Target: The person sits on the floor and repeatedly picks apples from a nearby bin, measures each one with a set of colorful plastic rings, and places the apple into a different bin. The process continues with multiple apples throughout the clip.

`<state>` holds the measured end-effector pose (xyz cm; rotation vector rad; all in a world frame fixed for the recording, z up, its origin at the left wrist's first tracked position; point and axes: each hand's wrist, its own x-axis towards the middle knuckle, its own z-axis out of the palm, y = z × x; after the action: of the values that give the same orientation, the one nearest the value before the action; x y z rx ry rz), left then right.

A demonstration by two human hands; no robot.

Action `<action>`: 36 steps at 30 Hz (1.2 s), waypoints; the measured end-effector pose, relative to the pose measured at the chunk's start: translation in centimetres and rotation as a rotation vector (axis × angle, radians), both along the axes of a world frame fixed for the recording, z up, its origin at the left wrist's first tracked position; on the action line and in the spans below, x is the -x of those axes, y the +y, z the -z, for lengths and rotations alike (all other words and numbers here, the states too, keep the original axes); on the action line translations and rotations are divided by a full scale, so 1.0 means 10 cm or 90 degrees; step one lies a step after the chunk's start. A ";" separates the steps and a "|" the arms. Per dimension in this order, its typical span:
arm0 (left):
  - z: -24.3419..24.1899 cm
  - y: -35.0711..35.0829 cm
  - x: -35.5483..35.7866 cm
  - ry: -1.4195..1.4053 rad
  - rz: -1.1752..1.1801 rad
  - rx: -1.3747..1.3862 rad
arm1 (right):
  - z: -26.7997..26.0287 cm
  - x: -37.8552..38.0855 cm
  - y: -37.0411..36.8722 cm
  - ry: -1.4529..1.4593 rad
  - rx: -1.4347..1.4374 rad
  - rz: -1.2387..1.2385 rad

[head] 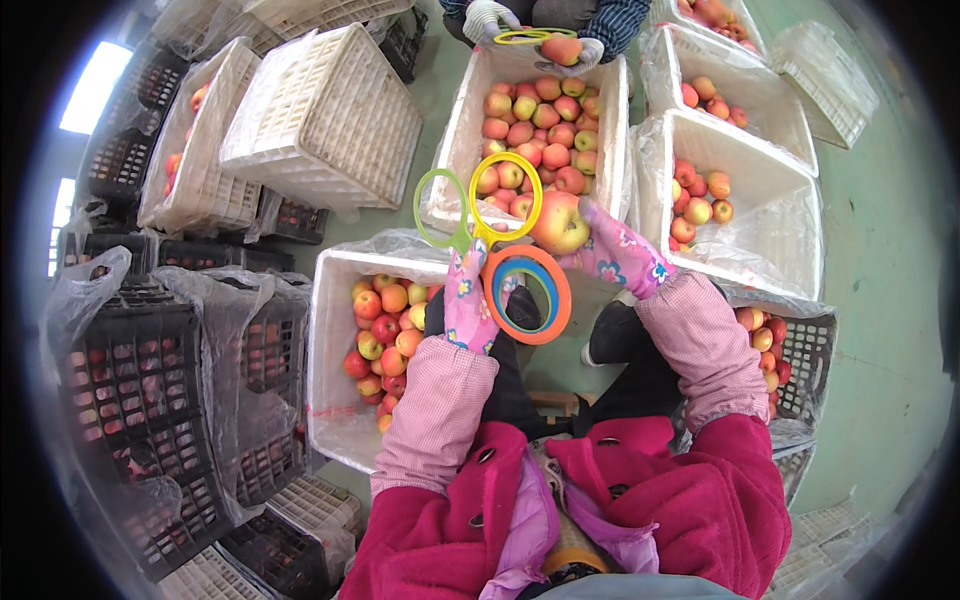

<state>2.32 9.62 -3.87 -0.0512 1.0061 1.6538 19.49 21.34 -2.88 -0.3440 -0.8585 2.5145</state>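
My left hand (469, 304), in a pink flowered glove, grips a set of coloured plastic sizing rings. A green ring (417, 206) and a yellow ring (537, 196) fan out above it, with an orange ring (495, 294) and a blue ring (557, 289) nested at its right. In my right hand (619, 251), gloved alike, is a red-yellow apple (559, 223), right beside the yellow ring and outside it. Beyond both hands, a white crate (459, 142) lined with plastic film holds many apples (555, 156).
Across from me a person's gloved hands (487, 21) hold rings and an apple (561, 49). White crates with apples stand at left (326, 360) and right (780, 225). Black crates (142, 375) are stacked far left, near an upturned-looking white basket (322, 120).
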 end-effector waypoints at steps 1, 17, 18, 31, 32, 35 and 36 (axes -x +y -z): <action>0.03 -0.01 0.02 -0.015 0.040 -0.044 | 0.01 0.02 -0.02 -0.070 0.004 0.016; 0.04 0.01 0.01 -0.044 0.093 -0.065 | -0.25 0.09 -0.09 -0.198 -0.123 0.055; 0.05 0.00 0.01 -0.047 0.087 -0.067 | -0.25 0.10 -0.10 -0.184 -0.110 0.057; 0.07 0.01 0.01 -0.007 0.109 -0.063 | -0.12 0.11 -0.10 -0.118 -0.110 0.080; 0.06 0.01 0.01 -0.008 0.108 -0.071 | -0.11 0.09 -0.10 -0.166 -0.110 0.083; 0.00 -0.02 -0.01 -0.032 0.092 -0.058 | -0.02 0.17 -0.05 -0.104 -0.021 0.087; -0.02 -0.04 -0.04 -0.024 0.106 -0.090 | 0.01 0.20 -0.04 -0.138 0.041 0.112</action>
<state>2.71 9.26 -3.65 0.0926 0.8402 1.5608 17.54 20.91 -3.03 -0.6938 -0.7900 2.3742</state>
